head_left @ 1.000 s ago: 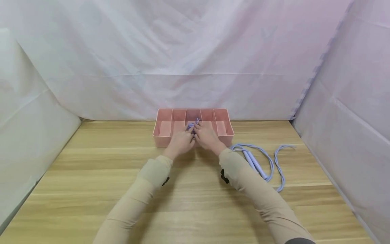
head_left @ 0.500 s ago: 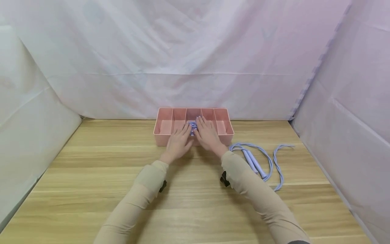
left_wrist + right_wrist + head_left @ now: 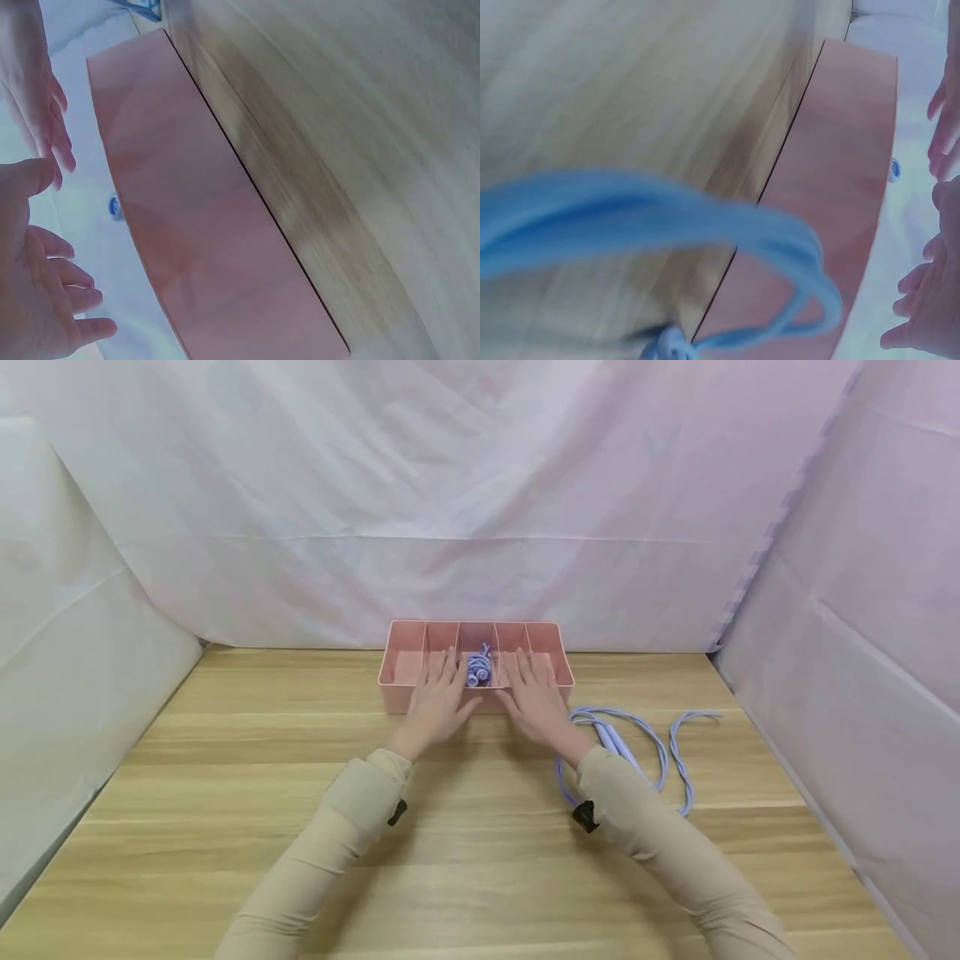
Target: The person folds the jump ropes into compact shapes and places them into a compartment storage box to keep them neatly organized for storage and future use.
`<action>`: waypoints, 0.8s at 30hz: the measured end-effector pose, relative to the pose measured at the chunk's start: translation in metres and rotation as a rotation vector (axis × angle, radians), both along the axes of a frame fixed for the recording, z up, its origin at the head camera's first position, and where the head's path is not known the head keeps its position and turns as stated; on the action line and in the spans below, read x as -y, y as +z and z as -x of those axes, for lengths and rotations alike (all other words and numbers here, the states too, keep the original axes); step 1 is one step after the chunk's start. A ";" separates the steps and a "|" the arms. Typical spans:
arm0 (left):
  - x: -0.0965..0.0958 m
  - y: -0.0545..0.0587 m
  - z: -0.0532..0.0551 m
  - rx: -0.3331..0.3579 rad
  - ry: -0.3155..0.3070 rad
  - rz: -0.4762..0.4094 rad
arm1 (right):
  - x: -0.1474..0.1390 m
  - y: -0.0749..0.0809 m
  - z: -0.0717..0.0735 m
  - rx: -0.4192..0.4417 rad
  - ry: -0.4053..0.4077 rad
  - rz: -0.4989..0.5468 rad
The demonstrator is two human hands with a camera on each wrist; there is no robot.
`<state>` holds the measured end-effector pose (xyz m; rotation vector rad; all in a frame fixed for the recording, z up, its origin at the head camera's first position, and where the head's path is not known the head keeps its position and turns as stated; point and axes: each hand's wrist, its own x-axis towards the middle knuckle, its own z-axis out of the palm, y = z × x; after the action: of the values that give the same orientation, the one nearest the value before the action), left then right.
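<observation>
Blue rope bundle (image 3: 480,668) sits in the pink box's (image 3: 396,699) middle compartment, between left hand (image 3: 437,700) and right hand (image 3: 536,700), both straight-fingered and grasping nothing. Stowing it looks finished; next probably calls for gathering the loose rope (image 3: 619,743) beside the right wrist.

The pink box (image 3: 487,703) stands upright and open-topped, a long rectangle split by thin dividers into five compartments in a row, its long side running across the back of the bench (image 3: 480,877). The blue rope (image 3: 478,665) lies in the middle compartment, wound into a compact bundle, its two round ends side by side at the front, strands reaching towards the back wall.
</observation>
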<state>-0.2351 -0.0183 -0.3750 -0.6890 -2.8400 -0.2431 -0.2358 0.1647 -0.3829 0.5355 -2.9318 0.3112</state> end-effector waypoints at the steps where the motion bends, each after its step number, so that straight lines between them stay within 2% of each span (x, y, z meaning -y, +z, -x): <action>1: -0.001 0.000 -0.002 0.008 -0.002 0.012 | -0.003 0.001 -0.004 -0.006 -0.002 -0.009; 9: -0.014 0.002 -0.015 0.088 -0.027 0.045 | -0.033 0.008 -0.029 -0.001 0.004 0.018; 12: -0.021 0.004 -0.017 0.100 -0.039 0.047 | -0.047 0.010 -0.035 0.002 -0.006 0.015; 20: -0.045 0.013 -0.029 0.139 -0.091 0.104 | -0.084 0.024 -0.056 0.031 -0.061 0.099; 24: -0.060 0.017 -0.034 0.148 -0.111 0.122 | -0.096 0.027 -0.063 0.057 -0.074 0.113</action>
<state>-0.2006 0.0414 -0.3578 -0.8909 -2.9808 -0.1443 -0.1732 0.2606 -0.3556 0.4082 -2.9570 0.4875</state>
